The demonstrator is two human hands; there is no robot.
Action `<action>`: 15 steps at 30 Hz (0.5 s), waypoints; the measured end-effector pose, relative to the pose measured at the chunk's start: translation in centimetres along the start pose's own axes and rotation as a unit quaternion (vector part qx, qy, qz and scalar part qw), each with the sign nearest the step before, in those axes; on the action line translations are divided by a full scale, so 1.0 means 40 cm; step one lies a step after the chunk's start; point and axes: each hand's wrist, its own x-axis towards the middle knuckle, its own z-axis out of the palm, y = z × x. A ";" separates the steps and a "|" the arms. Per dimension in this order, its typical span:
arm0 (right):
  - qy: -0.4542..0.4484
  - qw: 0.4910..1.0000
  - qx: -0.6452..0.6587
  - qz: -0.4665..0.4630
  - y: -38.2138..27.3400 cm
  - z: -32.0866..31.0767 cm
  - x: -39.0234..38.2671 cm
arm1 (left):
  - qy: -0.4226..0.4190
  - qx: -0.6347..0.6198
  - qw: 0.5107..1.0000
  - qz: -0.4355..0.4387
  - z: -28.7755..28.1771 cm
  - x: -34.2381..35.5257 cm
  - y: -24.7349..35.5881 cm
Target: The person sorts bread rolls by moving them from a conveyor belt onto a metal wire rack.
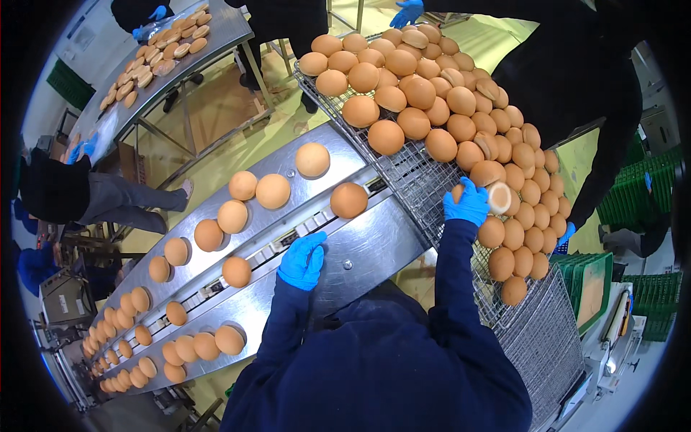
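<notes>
My left hand [301, 262], in a blue glove, hovers by the near side of the conveyor [381, 234]. Its fingers are stretched out and nothing is in them. Beside it on the belt lie one round brown bun [236, 271] and, farther along, another bun [349, 200]. Over the wire rack [414, 169], my gloved right hand [469, 204] is closed on a bun [458, 192], partly hidden by the fingers. Touching its right side, a tilted bun [499, 197] shows a pale cut or under face. Many more buns [461, 128] are heaped on the rack.
Buns in rows [209, 235] line both metal side plates of the conveyor. At the upper left, a steel table [237, 29] carries flatter buns. Co-workers stand around, one gloved hand [407, 13] near the rack's far edge. Green crates [581, 277] and a stacked wire rack [551, 345] are at right.
</notes>
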 end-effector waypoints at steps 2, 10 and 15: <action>-0.005 0.996 0.062 -0.060 -0.106 -0.028 -0.038 | 0.007 -0.014 1.000 -0.023 -0.004 0.001 0.027; -0.093 0.896 0.157 -0.404 -0.289 0.171 -0.219 | -0.010 0.047 0.997 0.052 0.014 0.015 0.040; 0.107 0.974 0.097 -0.175 -0.193 -0.089 -0.083 | 0.006 -0.027 0.999 -0.021 0.005 -0.023 -0.029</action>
